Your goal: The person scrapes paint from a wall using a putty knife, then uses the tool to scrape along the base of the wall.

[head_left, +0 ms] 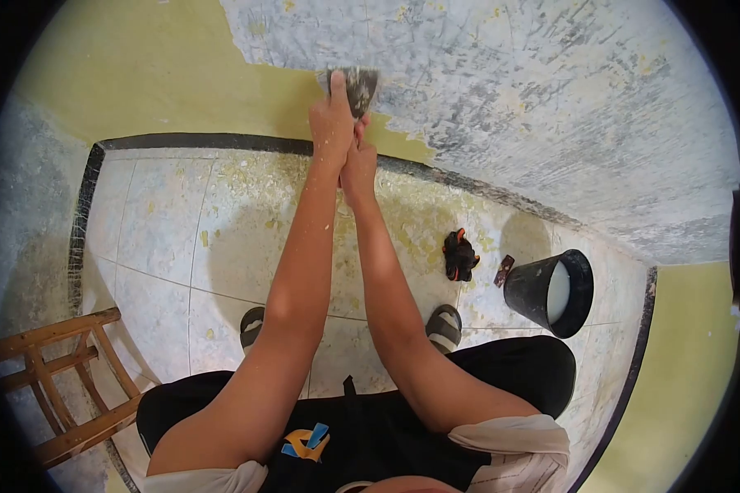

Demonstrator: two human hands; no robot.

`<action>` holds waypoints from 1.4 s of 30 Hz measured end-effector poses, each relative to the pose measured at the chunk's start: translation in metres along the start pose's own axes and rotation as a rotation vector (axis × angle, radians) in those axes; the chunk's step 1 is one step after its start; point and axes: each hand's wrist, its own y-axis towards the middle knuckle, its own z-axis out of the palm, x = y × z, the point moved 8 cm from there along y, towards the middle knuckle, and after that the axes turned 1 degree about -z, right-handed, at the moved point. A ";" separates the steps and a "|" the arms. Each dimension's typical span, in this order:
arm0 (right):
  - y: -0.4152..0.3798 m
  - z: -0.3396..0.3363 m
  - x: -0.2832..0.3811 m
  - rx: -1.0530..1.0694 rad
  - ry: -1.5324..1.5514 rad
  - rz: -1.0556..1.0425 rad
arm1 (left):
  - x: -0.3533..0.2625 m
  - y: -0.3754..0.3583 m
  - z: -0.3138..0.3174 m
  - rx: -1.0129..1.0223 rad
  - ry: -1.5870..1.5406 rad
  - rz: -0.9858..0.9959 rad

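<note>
A wide scraper (360, 89) has its blade against the wall, where yellow-green paint (283, 97) meets a bared grey-white patch (501, 90). My left hand (332, 123) is closed on the scraper, its thumb lying along the blade. Just below and to the right, my right hand (358, 168) is wrapped round what looks like the handle, which the fingers mostly hide. The blade is mottled with pale residue.
Paint flakes (263, 177) litter the tiled floor near the dark skirting. To the right stand a black bucket (527, 292) of whitish liquid, black-and-orange gloves (460, 255) and a small dark reddish object (504, 270). A wooden stool (62, 427) is at lower left.
</note>
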 end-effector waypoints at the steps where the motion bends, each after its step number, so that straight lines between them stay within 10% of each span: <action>1: -0.003 -0.003 -0.002 -0.130 0.035 -0.135 | 0.006 0.000 0.000 0.000 -0.006 0.011; 3: -0.012 -0.014 -0.008 -0.244 0.079 -0.281 | 0.045 -0.001 -0.010 -0.058 -0.013 -0.101; 6: -0.016 -0.016 -0.053 -0.104 -0.034 0.105 | 0.073 0.003 -0.021 -0.068 -0.021 -0.154; 26: -0.011 -0.040 -0.062 -0.440 -0.499 -0.240 | 0.098 0.005 -0.015 0.117 -0.133 -0.311; 33: -0.005 -0.019 -0.042 -0.297 -0.569 -0.015 | 0.097 0.024 -0.019 0.139 -0.212 -0.349; 42: -0.004 0.022 -0.002 -0.324 -0.229 -0.447 | 0.022 0.020 -0.034 0.110 -0.138 -0.217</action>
